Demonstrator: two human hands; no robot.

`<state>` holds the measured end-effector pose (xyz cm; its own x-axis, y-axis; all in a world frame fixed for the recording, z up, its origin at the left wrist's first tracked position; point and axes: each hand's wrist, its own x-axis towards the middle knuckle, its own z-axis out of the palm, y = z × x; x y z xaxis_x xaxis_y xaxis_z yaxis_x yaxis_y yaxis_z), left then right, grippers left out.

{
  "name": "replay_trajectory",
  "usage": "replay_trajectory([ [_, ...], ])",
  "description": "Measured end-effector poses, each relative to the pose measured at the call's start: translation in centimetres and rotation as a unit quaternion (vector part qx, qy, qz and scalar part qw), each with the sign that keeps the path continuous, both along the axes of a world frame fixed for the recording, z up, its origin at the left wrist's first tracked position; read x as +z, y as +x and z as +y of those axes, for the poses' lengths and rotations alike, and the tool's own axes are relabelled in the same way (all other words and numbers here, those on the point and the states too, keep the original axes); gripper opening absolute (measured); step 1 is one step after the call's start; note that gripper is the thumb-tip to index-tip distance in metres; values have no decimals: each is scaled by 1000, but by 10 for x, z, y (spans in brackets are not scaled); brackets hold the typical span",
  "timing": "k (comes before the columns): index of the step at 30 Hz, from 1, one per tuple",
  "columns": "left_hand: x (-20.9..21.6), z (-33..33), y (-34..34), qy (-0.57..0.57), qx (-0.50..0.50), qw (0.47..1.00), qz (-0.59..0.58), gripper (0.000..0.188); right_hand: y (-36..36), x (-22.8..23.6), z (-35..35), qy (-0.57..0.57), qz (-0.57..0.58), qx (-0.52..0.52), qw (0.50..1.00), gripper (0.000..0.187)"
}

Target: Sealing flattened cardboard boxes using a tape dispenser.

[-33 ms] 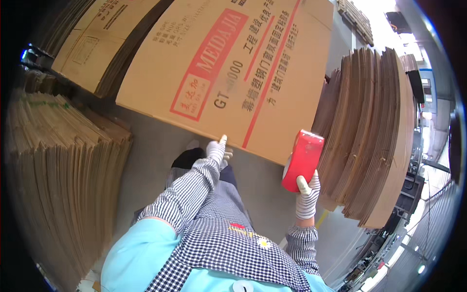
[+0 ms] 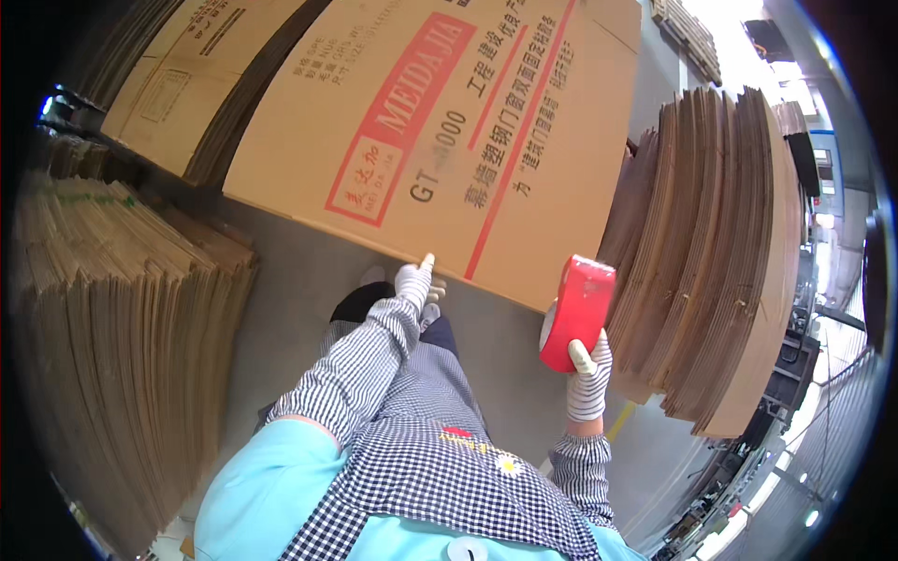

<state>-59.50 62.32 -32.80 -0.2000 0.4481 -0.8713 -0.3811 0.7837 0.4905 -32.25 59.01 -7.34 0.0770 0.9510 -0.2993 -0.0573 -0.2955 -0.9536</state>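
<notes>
Above grey flooring (image 2: pixel 505 374), the gloved left hand (image 2: pixel 415 284), grip unclear, touches a brown cardboard panel (image 2: pixel 449 150) printed in red and black; the right hand (image 2: pixel 589 376) clasps a red tape roll (image 2: pixel 582 313) near its corner.

"Where is the light strongest?"
"At the upper right, where it burns out to white; the red tape roll (image 2: pixel 580 313) catches glare along its top; the large carton (image 2: pixel 538 229) is evenly lit, one patch of its print blurred."
"And the edges?"
"Bent and softer, the right-hand cardboard stack (image 2: pixel 706 271) bowing, the corners black; shadow darkens the strip left of the carton."
</notes>
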Motion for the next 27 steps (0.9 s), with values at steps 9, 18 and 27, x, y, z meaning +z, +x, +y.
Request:
replay_trajectory([
  [9,-38,22,16,166,184,924,-292,45,58,-100,-61,-237,250,12,939,61],
  [18,37,-11,10,182,-75,835,-514,103,-25,-47,-14,-83,124,243,959,67],
  [27,83,-43,-58,304,-34,895,-325,63,-91,-73,31,58,-113,467,875,52],
])
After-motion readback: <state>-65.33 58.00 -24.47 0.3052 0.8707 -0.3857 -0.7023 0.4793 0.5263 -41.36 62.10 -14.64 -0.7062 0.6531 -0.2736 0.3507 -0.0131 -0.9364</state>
